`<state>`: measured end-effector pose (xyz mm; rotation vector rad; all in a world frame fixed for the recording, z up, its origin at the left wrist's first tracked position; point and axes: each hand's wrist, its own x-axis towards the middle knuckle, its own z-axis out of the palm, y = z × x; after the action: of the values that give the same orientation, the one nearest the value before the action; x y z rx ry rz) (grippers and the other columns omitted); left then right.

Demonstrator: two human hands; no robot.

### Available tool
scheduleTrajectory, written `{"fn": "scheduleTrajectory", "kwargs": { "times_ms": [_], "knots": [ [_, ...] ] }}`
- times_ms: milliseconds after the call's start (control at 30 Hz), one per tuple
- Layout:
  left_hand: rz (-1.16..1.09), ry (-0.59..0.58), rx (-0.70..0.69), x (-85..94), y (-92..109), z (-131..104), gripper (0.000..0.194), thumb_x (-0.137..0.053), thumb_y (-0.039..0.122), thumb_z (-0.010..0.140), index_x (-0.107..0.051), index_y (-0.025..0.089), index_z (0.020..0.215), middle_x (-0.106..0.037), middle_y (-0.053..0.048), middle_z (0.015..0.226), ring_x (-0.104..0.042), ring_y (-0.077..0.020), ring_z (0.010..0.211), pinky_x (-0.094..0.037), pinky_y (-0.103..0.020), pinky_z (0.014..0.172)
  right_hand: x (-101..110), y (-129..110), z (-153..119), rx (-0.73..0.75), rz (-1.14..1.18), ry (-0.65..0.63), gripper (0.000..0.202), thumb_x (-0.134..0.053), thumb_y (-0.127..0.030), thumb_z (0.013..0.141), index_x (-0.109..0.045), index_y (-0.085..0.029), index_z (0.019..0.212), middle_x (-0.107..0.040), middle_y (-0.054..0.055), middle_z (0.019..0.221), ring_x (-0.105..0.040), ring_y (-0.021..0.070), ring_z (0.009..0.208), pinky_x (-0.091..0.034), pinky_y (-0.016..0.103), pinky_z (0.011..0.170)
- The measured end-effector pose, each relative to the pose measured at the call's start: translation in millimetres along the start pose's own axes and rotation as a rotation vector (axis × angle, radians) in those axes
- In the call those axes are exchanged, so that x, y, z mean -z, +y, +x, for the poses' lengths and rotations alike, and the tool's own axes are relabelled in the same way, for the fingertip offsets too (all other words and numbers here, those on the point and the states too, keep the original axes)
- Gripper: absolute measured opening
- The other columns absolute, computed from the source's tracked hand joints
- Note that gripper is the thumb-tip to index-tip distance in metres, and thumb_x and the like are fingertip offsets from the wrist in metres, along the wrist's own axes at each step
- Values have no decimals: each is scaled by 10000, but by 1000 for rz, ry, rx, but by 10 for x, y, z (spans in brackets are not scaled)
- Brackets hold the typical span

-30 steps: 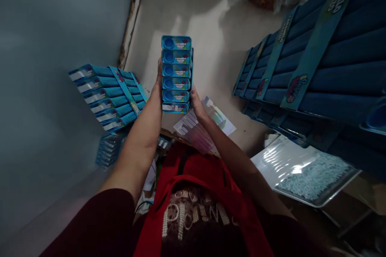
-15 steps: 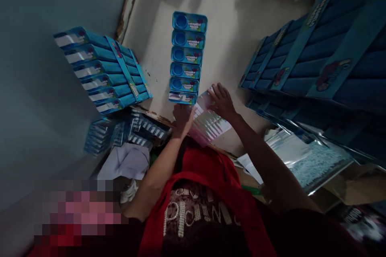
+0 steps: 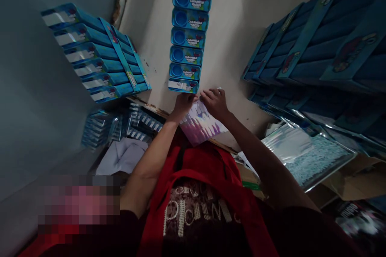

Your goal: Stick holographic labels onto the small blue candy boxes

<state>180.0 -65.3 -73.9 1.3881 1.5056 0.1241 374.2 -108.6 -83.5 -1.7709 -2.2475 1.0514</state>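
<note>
A glossy pink-violet sheet of stickers (image 3: 203, 125), with rows of light strips, lies at the near edge of the table under both hands. My left hand (image 3: 183, 106) is closed at its upper left corner, just below the stack of boxes. Close beside it, my right hand (image 3: 215, 103) bends over the sheet's top edge with fingertips pinched together. Whether a loose sticker sits between the fingertips is too small to see. In front stands a stack of blue "Caramelo Macizo" boxes (image 3: 186, 54), ends facing me; the nearest box bears a white strip.
At left, a banded stack of blue boxes (image 3: 99, 58) shows white strips on its ends. Larger banded stacks (image 3: 313, 48) stand at right. Below are a clear bag of pale blue pieces (image 3: 319, 156), a cardboard box (image 3: 352, 178), wrapped packs (image 3: 96, 128) and crumpled white paper (image 3: 123, 156).
My right hand has moved from lying spread over the sheet to pinching at its top edge, closer to my left hand. The view has shifted slightly, with the centre stack higher in it.
</note>
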Motion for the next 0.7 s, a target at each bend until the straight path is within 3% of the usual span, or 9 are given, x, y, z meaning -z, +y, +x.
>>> {"fn": "scheduleTrajectory", "kwargs": {
  "times_ms": [100, 200, 400, 567, 700],
  "knots": [
    [25, -31, 19, 3, 12, 46, 90, -712, 214, 908, -795, 186, 888, -837, -102, 994, -760, -283, 975, -556, -377, 956, -84, 18, -55, 2, -9, -2, 525, -328, -398, 1179, -650, -224, 1555, -667, 138, 1592, -536, 355, 1494, -313, 607, 1261],
    [29, -101, 43, 12, 32, 47, 121, -690, 234, 897, -771, 171, 833, -811, -101, 929, -732, -262, 935, -549, -353, 918, -218, 24, -197, 22, 8, -3, 551, -280, -295, 1173, -558, -211, 1641, -555, 127, 1710, -481, 338, 1581, -330, 597, 1280],
    [28, -243, -22, 52, 34, -37, 226, -617, 279, 907, -703, 170, 728, -719, -58, 756, -668, -217, 827, -521, -324, 854, -368, -82, -529, 10, 89, -11, 620, -431, -265, 1101, -451, -170, 1713, -363, 149, 1816, -302, 350, 1720, -242, 615, 1392],
    [25, -234, -59, 22, -2, -79, 232, -632, 275, 913, -673, 189, 702, -728, -63, 763, -663, -217, 814, -512, -325, 857, -379, -164, -669, -57, 84, -5, 620, -424, -218, 1084, -474, -189, 1702, -398, 119, 1801, -265, 364, 1732, -154, 667, 1421],
    [155, -161, 8, -81, 53, -152, 183, -675, 228, 935, -689, 207, 753, -761, -89, 833, -705, -258, 858, -528, -367, 886, -341, -201, -753, -89, 84, 10, 603, -383, -204, 1096, -506, -229, 1686, -443, 99, 1782, -283, 367, 1726, -134, 701, 1415]
  ]
}}
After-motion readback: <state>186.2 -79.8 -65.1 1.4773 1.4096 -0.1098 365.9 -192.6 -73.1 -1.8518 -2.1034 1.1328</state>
